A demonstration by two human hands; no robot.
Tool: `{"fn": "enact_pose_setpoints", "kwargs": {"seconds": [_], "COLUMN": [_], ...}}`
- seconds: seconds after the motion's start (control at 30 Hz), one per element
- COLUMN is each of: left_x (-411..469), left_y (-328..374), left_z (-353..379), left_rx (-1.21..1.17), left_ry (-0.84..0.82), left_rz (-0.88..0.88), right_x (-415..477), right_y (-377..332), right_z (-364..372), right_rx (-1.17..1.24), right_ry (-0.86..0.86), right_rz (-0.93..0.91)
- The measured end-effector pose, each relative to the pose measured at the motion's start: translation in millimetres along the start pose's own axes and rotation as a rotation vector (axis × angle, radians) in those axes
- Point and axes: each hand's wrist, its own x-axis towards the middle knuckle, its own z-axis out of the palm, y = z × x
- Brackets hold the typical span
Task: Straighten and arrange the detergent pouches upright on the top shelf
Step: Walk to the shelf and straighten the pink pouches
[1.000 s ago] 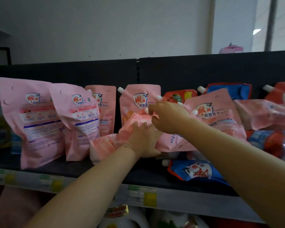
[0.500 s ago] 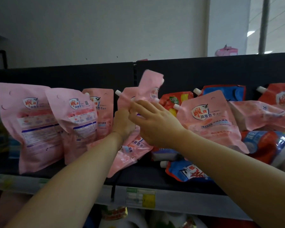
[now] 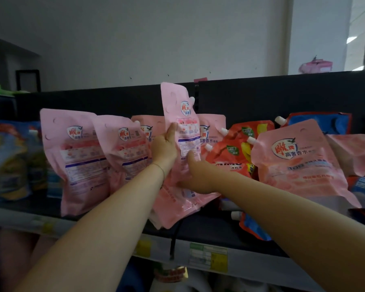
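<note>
- The top shelf [image 3: 209,230] spans my view. Its dark back panel gives the pouches something to lean on.
- At left, the standing pink pouches [image 3: 76,157] face out side by side, upright. I take this to be the tidy end of the row.
- At right, a leaning pink pouch [image 3: 295,161] and an orange pouch [image 3: 234,148] slump together, and a blue pouch [image 3: 253,226] lies flat near the shelf's front. None of them looks sorted yet.
- The held pink pouch [image 3: 183,127] stands tall at centre, its top above its neighbours. I judge it is being squared up to slot in beside the row.
- My left hand [image 3: 164,144] grips its left edge to keep it vertical.
- My right hand [image 3: 198,171] holds it lower down with the thumb pressed on the label, seemingly to take the weight.
</note>
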Motion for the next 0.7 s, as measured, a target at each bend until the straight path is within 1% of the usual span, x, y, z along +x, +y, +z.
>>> {"fn": "enact_pose_setpoints", "kwargs": {"seconds": [0.13, 0.27, 0.4, 0.5, 0.6, 0.7], "left_x": [3.2, 12.2, 22.9, 27.0, 29.1, 30.9], "left_y": [-2.0, -7.0, -6.0, -0.8, -8.7, -30.5], "left_z": [-5.3, -18.4, -32.6, -37.9, -45.9, -59.7], "left_rx": [0.010, -0.040, -0.041, -0.007, 0.009, 0.166], "left_ry": [-0.009, -0.083, -0.116, -0.136, -0.177, -0.169], "left_rz": [0.026, 0.017, 0.007, 0.030, -0.032, -0.064], "right_x": [27.3, 50.5, 57.1, 62.0, 73.4, 78.3], "right_y": [-14.6, -17.7, -25.7, -38.2, -50.1, -51.6], "right_z": [21.5, 31.9, 36.7, 48.4, 59.9, 59.1], "right_rx": [0.186, 0.357, 0.558, 0.570, 0.522, 0.419], "right_ry": [-0.035, -0.058, -0.034, 0.017, 0.067, 0.009], "right_rz": [0.026, 0.050, 0.002, -0.020, 0.003, -0.030]}}
